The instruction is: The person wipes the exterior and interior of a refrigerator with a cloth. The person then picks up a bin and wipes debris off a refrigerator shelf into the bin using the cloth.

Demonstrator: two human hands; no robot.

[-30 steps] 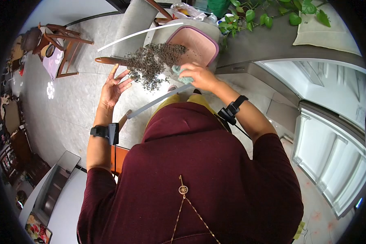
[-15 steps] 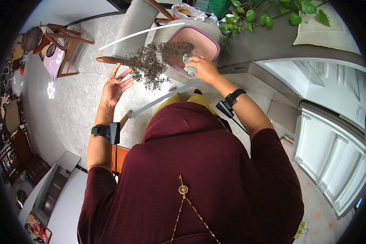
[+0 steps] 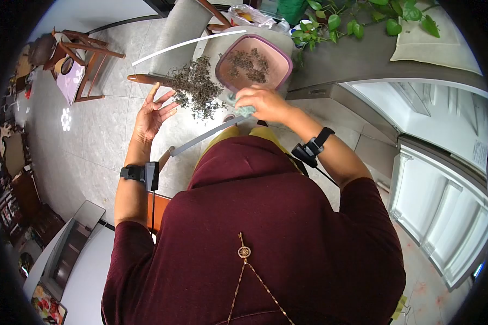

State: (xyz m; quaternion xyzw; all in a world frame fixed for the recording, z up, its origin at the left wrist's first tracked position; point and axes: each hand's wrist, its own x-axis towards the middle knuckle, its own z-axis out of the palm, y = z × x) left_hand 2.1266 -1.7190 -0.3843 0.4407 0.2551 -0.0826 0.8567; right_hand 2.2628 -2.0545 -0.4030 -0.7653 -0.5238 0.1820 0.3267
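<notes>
My left hand (image 3: 152, 119) is open, palm up and fingers spread, beside a loose mass of dark, dried plant-like bits (image 3: 196, 86). I cannot tell whether its fingertips touch the bits or the brown wooden piece (image 3: 141, 79) behind them. My right hand (image 3: 263, 103) is closed around a crumpled pale-green cloth (image 3: 246, 111), just in front of the near rim of a pink basin (image 3: 281, 65). Inside the basin lies a patch of similar dark bits (image 3: 249, 64). The right hand hides part of the basin's near edge.
A grey chair (image 3: 181, 32) stands behind the bits, crossed by a white strip (image 3: 190, 47). A grey strip (image 3: 206, 135) slants before my legs. To the right are an open refrigerator door (image 3: 444, 211) and trailing leaves (image 3: 358, 27). Another wooden chair (image 3: 89, 54) is at left.
My right hand has moved down and left with the cloth, from over the basin to its near rim. The dark bits between the pile and the basin no longer show. My left hand stays put.
</notes>
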